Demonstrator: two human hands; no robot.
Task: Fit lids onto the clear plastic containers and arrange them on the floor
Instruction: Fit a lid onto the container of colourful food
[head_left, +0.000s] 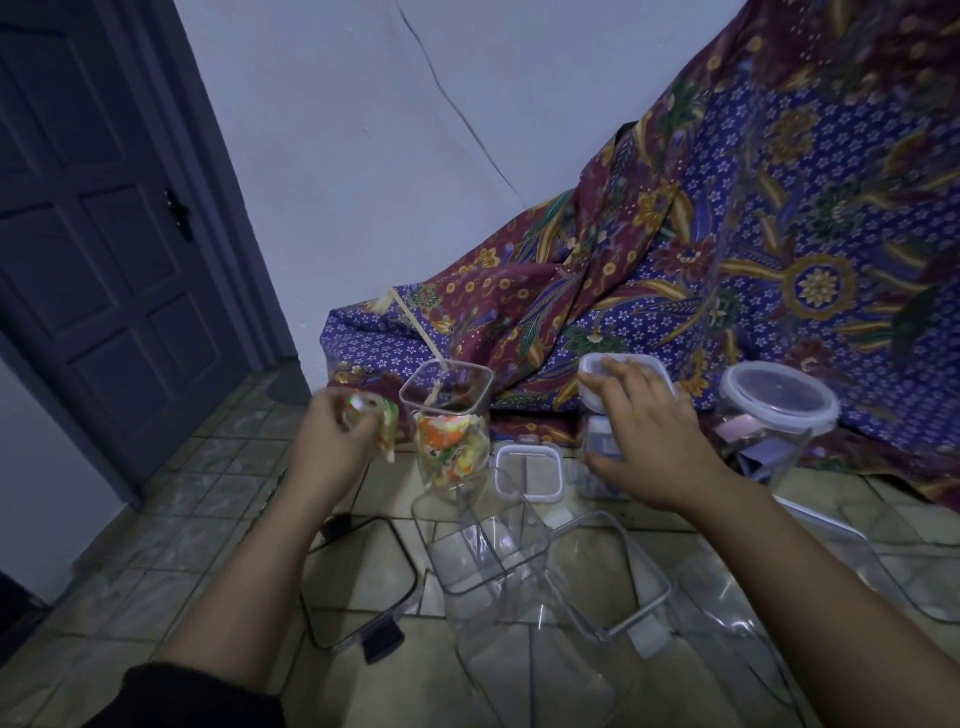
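Note:
My left hand (332, 441) holds a small crumpled colourful wrapper (384, 421) just left of a tall open clear container (449, 415) that has colourful packets and a thin stick in it. My right hand (639, 421) lies over the white-rimmed lid (597, 369) of a tall clear container (602, 441), fingers wrapped on its top and side. A loose square white-rimmed lid (527, 470) lies on the floor between the two. A round jar (769, 421) with its lid fitted stands at the right. Several empty clear containers (483, 551) lie in front of me.
A flat dark-rimmed lid (358, 582) lies on the tiled floor at the lower left. Patterned purple and maroon cloth (727, 249) drapes behind the containers. A dark door (104, 234) and a white wall stand to the left and behind.

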